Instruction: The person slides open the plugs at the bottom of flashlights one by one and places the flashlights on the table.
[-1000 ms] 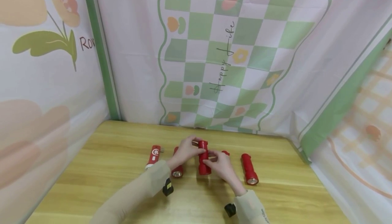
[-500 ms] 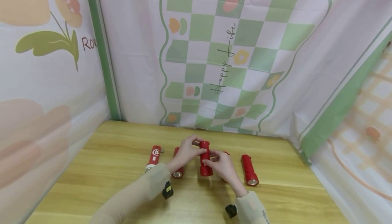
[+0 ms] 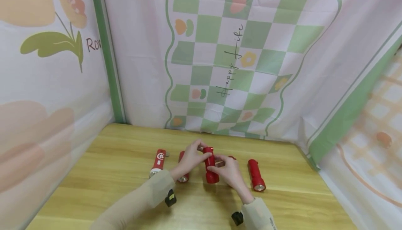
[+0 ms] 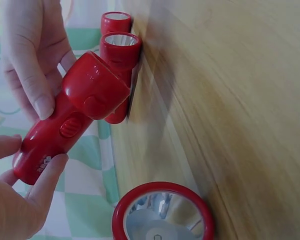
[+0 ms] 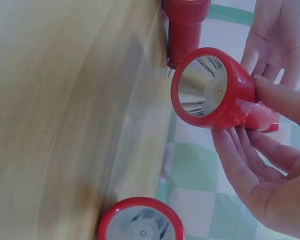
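Note:
A red flashlight (image 3: 211, 162) is held between both hands over the table, its lens end toward the person. My left hand (image 3: 190, 157) pinches its tail end between thumb and fingers. Nearer the head, my right hand (image 3: 227, 169) grips the barrel, thumb on one side and fingers on the other. A ribbed slide switch (image 4: 70, 127) and small white print show on the barrel in the left wrist view. In the right wrist view the flashlight's reflector (image 5: 202, 86) faces the camera.
On the wooden table (image 3: 194, 210) lie more flashlights: a red one with a white ring (image 3: 158, 159) at far left, a red flashlight (image 3: 183, 178) beside the left wrist, another red flashlight (image 3: 232, 157) mostly behind the right hand, and a red flashlight (image 3: 256, 175) at right. A patterned curtain (image 3: 204, 73) hangs behind.
The held flashlight has come slightly nearer the person, and its head end has swung a little to the right. Both hands keep their hold on it.

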Available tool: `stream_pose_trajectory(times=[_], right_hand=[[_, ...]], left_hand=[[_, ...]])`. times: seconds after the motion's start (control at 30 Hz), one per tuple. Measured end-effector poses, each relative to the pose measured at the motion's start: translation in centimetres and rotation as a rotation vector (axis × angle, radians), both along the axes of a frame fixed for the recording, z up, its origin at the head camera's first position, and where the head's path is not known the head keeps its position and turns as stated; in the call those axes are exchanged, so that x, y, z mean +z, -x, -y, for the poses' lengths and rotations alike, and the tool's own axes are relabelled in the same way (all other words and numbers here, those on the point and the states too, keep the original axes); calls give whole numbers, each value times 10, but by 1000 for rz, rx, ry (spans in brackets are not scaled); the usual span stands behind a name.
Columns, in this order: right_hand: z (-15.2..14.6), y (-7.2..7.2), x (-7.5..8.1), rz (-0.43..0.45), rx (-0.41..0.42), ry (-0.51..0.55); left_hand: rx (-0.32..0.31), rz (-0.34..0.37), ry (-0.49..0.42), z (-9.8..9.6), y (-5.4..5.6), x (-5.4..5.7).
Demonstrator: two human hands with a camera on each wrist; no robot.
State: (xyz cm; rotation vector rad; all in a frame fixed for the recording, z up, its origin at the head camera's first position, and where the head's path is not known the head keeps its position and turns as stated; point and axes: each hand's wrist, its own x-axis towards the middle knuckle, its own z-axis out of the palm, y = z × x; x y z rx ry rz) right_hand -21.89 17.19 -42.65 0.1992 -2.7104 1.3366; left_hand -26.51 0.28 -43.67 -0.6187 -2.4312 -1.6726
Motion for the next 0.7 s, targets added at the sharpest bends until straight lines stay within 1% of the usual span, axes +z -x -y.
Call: stream_pose_trajectory(times=[0.1, 0.2, 0.47, 0.63, 0.7], right_hand=[[0, 0, 0, -4, 2, -3], [0, -1, 0, -8, -2, -7], [-2, -1, 2, -21, 5, -14], [-4, -2, 2, -39, 25, -24], [-5, -2, 2, -34, 37, -6]], left_hand=[[1, 4, -9, 0, -2, 0], [4, -6, -17, 1, -4, 1], [16, -79, -17, 1, -11, 6], [17, -94, -35, 0, -15, 9], [14, -93, -43, 1, -16, 9]])
